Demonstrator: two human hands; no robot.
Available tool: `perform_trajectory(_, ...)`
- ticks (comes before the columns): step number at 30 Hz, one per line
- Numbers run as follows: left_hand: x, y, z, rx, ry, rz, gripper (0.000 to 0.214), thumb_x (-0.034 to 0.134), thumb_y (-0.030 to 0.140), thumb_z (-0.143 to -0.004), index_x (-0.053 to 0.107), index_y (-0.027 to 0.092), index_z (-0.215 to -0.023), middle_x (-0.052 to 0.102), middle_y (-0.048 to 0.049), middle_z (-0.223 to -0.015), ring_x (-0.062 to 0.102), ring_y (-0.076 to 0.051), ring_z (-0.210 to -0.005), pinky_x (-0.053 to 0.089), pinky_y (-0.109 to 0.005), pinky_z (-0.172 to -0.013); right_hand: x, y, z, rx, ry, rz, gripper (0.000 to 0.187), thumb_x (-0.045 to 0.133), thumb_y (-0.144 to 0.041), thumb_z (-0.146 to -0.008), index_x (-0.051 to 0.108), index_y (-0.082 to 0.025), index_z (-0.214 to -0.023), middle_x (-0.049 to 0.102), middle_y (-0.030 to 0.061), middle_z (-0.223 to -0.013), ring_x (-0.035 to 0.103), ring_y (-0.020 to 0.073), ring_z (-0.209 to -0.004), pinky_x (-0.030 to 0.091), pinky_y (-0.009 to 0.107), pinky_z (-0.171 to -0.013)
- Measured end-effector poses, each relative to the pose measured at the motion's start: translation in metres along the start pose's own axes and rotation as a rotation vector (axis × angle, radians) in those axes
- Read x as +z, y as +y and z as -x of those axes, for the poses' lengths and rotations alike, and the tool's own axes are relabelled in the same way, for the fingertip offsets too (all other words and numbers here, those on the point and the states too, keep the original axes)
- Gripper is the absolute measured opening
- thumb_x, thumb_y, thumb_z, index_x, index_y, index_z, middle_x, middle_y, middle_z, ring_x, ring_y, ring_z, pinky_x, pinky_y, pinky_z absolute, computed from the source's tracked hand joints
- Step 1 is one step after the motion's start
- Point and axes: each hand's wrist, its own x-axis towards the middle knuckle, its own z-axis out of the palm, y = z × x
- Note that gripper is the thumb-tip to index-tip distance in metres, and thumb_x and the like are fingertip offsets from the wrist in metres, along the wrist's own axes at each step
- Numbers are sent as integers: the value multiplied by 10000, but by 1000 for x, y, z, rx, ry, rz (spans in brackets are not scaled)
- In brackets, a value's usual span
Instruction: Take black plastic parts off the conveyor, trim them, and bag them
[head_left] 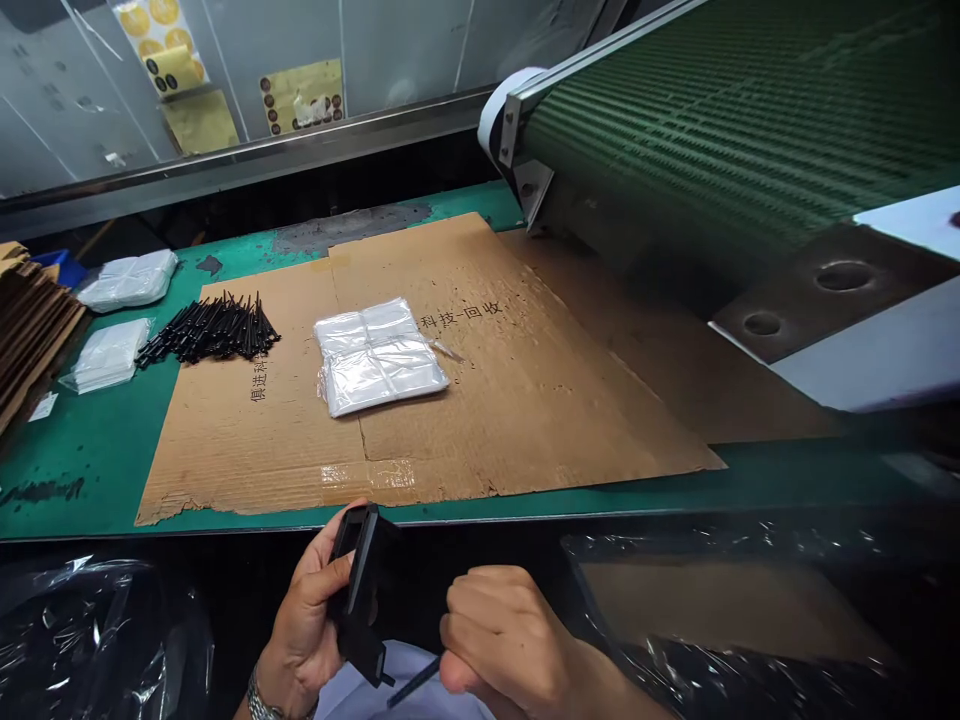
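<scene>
We find the left hand [304,620] clamped on a black plastic bracket [361,590] and the right hand [502,630] closed on a thin black pin [414,682], both below the front edge of the bench [75,490] (green-topped), well short of the pile of black pins [214,330] on the cardboard sheet [525,400].

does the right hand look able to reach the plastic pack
Probably yes: nothing stands between the right hand and the clear plastic pack on the cardboard sheet, though that hand holds a thin black rod.

A matte black moulded plastic piece [363,590] stands upright in the left hand [304,625], while a thin black plastic rod [414,682] slants from the right hand [502,635], its tip near the piece's lower end.
</scene>
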Motion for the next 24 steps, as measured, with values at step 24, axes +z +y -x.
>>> perform_trajectory(24, -31, -16, 9, 398, -226, -583, 282, 677, 415, -701, 662, 216, -899, 533, -18, -707, 433, -126, -611, 366, -235, -576, 22, 16, 1, 315, 57, -249, 540, 201, -402, -972, 413, -163, -536, 326, -53, -492, 306, 64, -428, 230, 217, -431)
